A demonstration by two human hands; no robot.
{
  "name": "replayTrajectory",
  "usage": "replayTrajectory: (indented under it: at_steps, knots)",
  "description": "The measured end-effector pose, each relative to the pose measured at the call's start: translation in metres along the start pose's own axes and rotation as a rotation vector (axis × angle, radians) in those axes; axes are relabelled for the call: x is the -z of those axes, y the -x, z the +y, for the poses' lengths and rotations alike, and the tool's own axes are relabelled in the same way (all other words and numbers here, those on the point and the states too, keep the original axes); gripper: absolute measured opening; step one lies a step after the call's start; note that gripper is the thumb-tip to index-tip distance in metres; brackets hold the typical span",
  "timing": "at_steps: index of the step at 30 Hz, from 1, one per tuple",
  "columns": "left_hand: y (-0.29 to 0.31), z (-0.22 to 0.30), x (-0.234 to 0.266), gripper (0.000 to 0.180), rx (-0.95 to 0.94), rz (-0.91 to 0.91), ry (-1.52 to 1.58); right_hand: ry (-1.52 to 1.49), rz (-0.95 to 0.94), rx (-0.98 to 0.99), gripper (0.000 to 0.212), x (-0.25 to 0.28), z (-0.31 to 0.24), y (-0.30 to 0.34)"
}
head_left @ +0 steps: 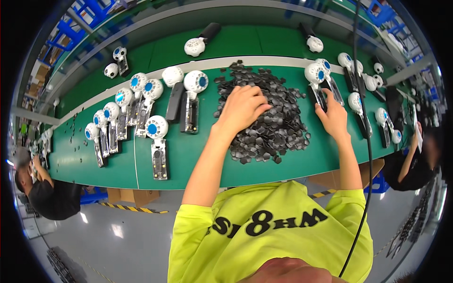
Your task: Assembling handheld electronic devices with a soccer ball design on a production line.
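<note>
My left hand [243,107] rests on a heap of small black pentagon-shaped pieces [271,137] in the middle of the green table. Its fingers curve down onto the pieces with the thumb apart from them, and I see nothing held. To the right, my right hand [334,115] has its thumb and fingers around the lower handle of a white ball-headed handheld fan [315,74] with a blue round centre. The fan lies on the table with its head pointing away from me. Another similar fan lies right beside it, partly overlapped.
Several similar fans [156,127] with open handles lie left of the heap; more lie at the right. Others rest on the green strip [240,40] beyond the pale ledge. A black cable [369,165] hangs down on the right. A person [47,193] works at left, another [415,160] at right.
</note>
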State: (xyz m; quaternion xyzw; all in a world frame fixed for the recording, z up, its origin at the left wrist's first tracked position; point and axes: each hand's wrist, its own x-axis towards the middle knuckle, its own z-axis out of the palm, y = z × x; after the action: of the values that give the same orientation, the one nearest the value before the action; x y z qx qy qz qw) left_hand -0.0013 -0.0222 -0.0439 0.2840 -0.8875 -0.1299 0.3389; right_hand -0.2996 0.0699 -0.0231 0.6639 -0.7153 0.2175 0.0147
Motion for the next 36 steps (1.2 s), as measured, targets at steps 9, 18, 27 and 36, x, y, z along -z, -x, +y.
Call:
replayTrajectory:
  at_steps: [9,18,27,36]
  knots:
    - [-0.005,0.007,0.006,0.007,0.042,0.064,0.006,0.243,-0.042,-0.081,0.05,0.002,0.0,-0.006]
    - [-0.016,0.028,0.008,0.009,0.027,0.228,0.16,-0.008,-0.155,-0.175,0.051,-0.01,-0.01,-0.075]
    - [-0.032,0.065,0.019,0.015,-0.403,0.675,-0.129,-0.067,-0.115,0.359,0.05,0.018,-0.136,-0.027]
    - [-0.033,0.042,0.02,0.007,0.359,0.687,1.084,-1.539,-0.413,0.232,0.074,-0.003,-0.127,-0.022]
